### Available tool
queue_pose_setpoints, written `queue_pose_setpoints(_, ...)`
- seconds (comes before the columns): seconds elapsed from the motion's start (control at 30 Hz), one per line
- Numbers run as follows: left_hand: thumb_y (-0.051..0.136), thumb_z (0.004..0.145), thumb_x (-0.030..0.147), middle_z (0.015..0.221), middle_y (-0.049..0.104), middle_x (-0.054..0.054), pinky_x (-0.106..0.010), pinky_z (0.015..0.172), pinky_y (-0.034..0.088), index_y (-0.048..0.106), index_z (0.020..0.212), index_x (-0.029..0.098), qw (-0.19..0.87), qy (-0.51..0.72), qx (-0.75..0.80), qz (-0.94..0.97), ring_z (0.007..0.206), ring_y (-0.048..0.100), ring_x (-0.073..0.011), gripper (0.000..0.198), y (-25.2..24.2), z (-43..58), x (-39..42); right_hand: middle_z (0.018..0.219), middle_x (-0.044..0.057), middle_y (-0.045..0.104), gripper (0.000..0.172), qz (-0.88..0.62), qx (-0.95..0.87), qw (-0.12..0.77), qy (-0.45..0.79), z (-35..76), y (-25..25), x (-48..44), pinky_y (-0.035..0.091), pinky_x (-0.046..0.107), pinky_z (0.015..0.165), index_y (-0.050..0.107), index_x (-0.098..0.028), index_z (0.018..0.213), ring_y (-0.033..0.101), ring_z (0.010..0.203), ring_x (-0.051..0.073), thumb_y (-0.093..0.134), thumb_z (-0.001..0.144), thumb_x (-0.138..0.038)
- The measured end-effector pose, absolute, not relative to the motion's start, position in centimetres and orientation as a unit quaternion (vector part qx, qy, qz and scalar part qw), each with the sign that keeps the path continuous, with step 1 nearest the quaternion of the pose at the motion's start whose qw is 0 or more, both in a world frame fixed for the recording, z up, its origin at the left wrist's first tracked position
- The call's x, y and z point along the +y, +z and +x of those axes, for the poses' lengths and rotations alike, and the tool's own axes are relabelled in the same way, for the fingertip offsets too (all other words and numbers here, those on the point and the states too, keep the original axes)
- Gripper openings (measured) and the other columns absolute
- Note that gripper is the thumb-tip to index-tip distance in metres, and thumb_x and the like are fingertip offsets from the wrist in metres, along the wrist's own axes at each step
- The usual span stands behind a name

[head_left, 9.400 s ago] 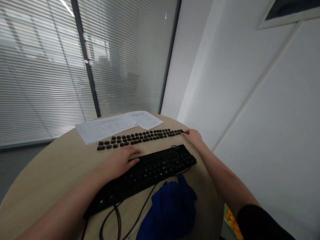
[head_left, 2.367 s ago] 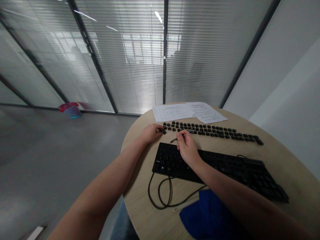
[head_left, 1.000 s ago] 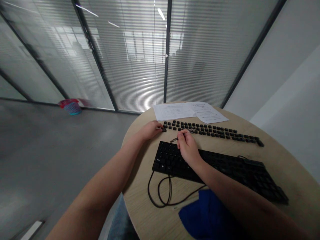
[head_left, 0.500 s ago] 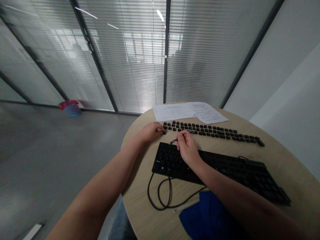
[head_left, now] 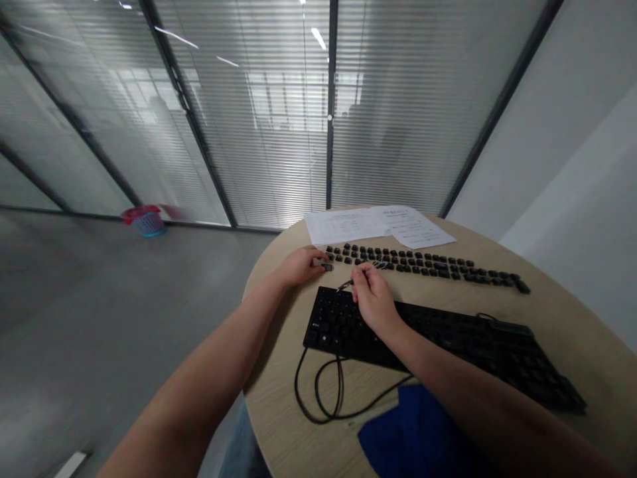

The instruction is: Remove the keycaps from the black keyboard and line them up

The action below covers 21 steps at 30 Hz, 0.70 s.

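Note:
My left hand (head_left: 300, 265) rests at the left end of the rows of loose black keycaps (head_left: 415, 259). Its thumb and forefinger are at a single keycap (head_left: 327, 267), pinched at its left edge. Over the upper left part of the black keyboard (head_left: 450, 332), my right hand (head_left: 371, 289) is closed round a thin tool with metal wire ends, which looks like a wire keycap puller (head_left: 381, 264). Wire shows on both sides of the fist; its middle is hidden by the fingers. My right forearm covers part of the keyboard.
Printed papers (head_left: 348, 226) lie at the far side of the round wooden table (head_left: 279, 425). A looped black cable (head_left: 318, 419) and a blue cloth (head_left: 398, 431) are near the front edge. A basket (head_left: 148, 222) stands on the floor beside the glass partition.
The view has shifted slightly, so everything sits a little lower. The keycap at my left fingertips shows more of itself. My right hand keeps its place and grip.

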<state>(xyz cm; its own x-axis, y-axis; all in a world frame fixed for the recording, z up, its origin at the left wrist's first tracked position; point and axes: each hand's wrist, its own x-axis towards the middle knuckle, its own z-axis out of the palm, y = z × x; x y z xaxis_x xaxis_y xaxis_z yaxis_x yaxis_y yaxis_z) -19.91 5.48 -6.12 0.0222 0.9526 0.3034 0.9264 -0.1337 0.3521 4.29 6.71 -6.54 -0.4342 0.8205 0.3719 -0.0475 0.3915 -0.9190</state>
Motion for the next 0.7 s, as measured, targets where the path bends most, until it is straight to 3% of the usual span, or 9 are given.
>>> queue_pose_setpoints(0.2, 0.075, 0.083, 0.023, 0.104, 0.076, -0.005, -0.029, 0.08, 0.053, 0.081, 0.104, 0.023, 0.022, 0.221, 0.658, 0.719, 0.082, 0.069, -0.0182, 0.022, -6.06, -19.74, 5.48, 0.06, -0.005, 0.048, 0.033, -0.269, -0.701, 0.453, 0.48, 4.33, -6.52, 6.66, 0.037, 0.03, 0.056, 0.054, -0.026, 0.089, 0.048, 0.056, 0.017, 0.05, 0.101, -0.056)
queue_pose_setpoints(0.7, 0.068, 0.092, 0.029, 0.108, 0.077, -0.008, -0.032, 0.088, 0.054, 0.081, 0.111, 0.023, 0.019, 0.214, 0.663, 0.717, 0.095, 0.071, -0.0223, 0.024, -5.97, -19.9, 5.63, 0.061, -0.005, 0.048, 0.035, -0.269, -0.706, 0.45, 0.476, 4.35, -6.56, 6.65, 0.038, 0.03, 0.056, 0.053, -0.026, 0.089, 0.048, 0.056, 0.017, 0.048, 0.102, -0.058)
